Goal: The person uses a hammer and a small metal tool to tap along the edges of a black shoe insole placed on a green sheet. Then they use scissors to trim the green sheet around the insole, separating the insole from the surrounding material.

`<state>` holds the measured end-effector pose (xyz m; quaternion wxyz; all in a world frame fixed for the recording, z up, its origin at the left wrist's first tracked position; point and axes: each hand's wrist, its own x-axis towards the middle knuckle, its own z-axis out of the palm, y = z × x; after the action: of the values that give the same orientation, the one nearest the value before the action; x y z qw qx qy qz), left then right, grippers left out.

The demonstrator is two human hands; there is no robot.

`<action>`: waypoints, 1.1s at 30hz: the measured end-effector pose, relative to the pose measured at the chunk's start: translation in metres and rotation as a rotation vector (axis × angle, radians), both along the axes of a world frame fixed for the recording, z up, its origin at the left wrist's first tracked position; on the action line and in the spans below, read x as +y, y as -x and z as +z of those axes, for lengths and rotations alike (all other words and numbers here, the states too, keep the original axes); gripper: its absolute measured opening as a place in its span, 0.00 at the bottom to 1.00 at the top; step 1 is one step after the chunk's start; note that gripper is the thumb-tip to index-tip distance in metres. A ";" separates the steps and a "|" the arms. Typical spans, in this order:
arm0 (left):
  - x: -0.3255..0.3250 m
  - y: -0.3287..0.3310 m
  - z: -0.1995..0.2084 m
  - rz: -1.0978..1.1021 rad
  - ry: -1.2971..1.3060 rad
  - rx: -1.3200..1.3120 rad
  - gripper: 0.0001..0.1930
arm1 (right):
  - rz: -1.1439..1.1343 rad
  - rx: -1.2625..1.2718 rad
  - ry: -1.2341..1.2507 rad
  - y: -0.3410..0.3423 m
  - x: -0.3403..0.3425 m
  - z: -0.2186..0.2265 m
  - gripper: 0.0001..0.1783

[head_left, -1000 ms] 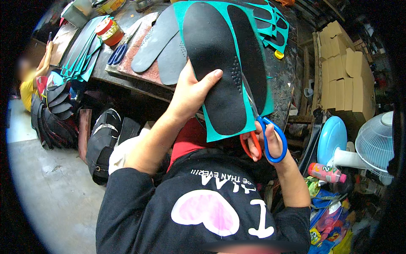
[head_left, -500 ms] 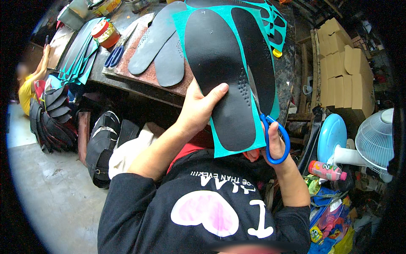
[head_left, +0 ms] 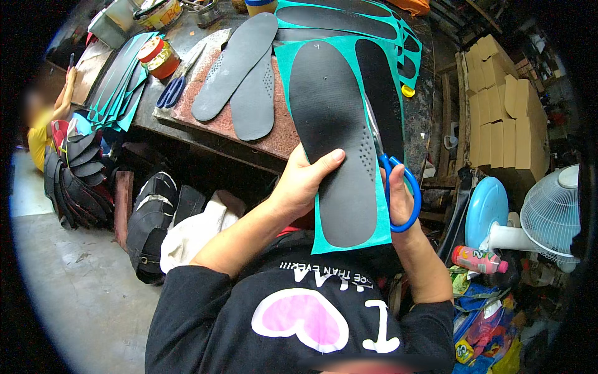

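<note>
A teal sheet [head_left: 381, 235] bears two black insole shapes side by side, the larger left insole [head_left: 336, 106] with a patch of raised dots. My left hand [head_left: 298, 184] grips the sheet's left edge, thumb pressed on the black face and fingers hidden behind. Blue-handled scissors [head_left: 415, 194] are in my right hand [head_left: 402, 209], at the sheet's right side. Their blades lie in the strip between the two insole shapes; the tips are hard to make out. Two loose grey insoles [head_left: 252, 93] lie crossed on the reddish board [head_left: 187, 112] beyond my left hand.
Dark-blue-handled scissors [head_left: 171, 92] and a red-lidded jar [head_left: 158, 56] are on the table, with stacked teal sheets [head_left: 118, 87] farther left. Cardboard boxes [head_left: 507, 124] and a fan [head_left: 551, 209] stand at right. A person in yellow [head_left: 40, 134] is at far left.
The teal sheet has come down toward me, with my left hand on it. The scissors have moved slightly up and left, sitting farther up along the sheet.
</note>
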<state>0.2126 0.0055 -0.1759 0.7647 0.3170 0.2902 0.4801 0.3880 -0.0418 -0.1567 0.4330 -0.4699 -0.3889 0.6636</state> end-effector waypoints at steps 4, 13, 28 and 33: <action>0.003 0.006 0.004 -0.048 0.048 0.001 0.19 | 0.185 0.084 -0.011 -0.011 0.020 -0.004 0.52; 0.007 0.010 0.011 -0.132 0.069 0.012 0.21 | 0.201 -0.057 0.016 -0.025 0.053 -0.011 0.54; 0.009 0.019 0.015 -0.118 0.033 0.105 0.21 | -0.075 -0.181 -0.028 -0.008 0.087 0.002 0.42; 0.037 0.027 0.018 0.256 -0.044 0.116 0.19 | 0.044 -0.070 -0.129 -0.008 0.045 0.010 0.33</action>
<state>0.1860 0.0423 -0.1582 0.6721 0.3210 0.3614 0.5610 0.3961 0.0031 -0.1464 0.4338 -0.4553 -0.4559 0.6298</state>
